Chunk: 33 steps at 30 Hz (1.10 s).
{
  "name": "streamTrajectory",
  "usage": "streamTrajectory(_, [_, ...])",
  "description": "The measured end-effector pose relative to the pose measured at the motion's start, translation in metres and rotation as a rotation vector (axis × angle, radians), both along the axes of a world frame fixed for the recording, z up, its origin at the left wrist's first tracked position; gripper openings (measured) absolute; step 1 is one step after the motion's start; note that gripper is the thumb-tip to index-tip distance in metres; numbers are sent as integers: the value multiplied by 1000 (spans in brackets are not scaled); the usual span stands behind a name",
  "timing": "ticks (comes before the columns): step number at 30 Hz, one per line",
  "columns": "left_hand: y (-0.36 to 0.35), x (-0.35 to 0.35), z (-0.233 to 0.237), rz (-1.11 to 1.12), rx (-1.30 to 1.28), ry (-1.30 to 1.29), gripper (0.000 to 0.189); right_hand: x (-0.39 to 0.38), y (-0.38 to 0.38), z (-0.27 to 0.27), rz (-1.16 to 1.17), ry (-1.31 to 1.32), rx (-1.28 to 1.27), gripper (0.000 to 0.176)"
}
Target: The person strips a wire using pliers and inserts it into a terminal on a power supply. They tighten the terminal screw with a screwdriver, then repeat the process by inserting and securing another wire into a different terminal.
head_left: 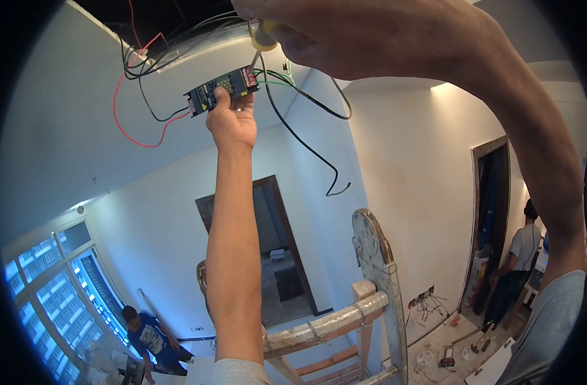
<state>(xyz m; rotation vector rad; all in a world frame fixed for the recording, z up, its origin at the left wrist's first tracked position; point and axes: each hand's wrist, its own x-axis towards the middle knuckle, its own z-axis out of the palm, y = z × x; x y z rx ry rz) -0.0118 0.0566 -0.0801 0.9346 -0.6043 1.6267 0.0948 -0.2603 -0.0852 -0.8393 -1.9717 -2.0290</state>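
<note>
Up near the ceiling opening, my left hand (234,128) is closed around a black power supply unit (205,95) with a perforated metal case, thumb on its near face. Red and black wires (117,109) run from its left end. Green and black wires (277,82) come off the terminals at its right end. Above that end, my right hand (357,42) grips a screwdriver (264,40) with a yellow handle. The shaft points down at the terminals; whether the tip sits in a screw is too small to tell. A loose black cable (306,142) hangs below.
A worn wooden stepladder (325,326) stands below me. Two people are in the room: one in a blue shirt (153,337) at lower left, one in a grey shirt (523,247) at right. Tools and reels (446,359) lie on the floor; wires (427,301) stick out of the wall.
</note>
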Motion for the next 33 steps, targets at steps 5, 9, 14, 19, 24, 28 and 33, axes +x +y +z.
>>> streamTrajectory(5, [0,1,0,5,16,7,33,-3,-2,3,-43,-19,-7,14])
streamTrajectory(9, [-1,1,0,13,10,3,33,4,6,4,-68,1,-52,14])
streamTrajectory(14, [3,3,0,54,24,7,32,-2,-7,18,-75,-79,-251,13])
streamTrajectory(19, [-1,6,-2,87,25,20,31,-26,24,33,33,-125,-180,13])
streamTrajectory(24, [7,1,-4,86,71,67,32,-31,36,40,11,-98,-205,13])
streamTrajectory(28, [6,1,-6,74,55,45,30,-28,39,38,-14,-86,-228,13])
streamTrajectory(33, [8,3,-4,82,9,47,28,-25,40,35,-38,-73,-253,13])
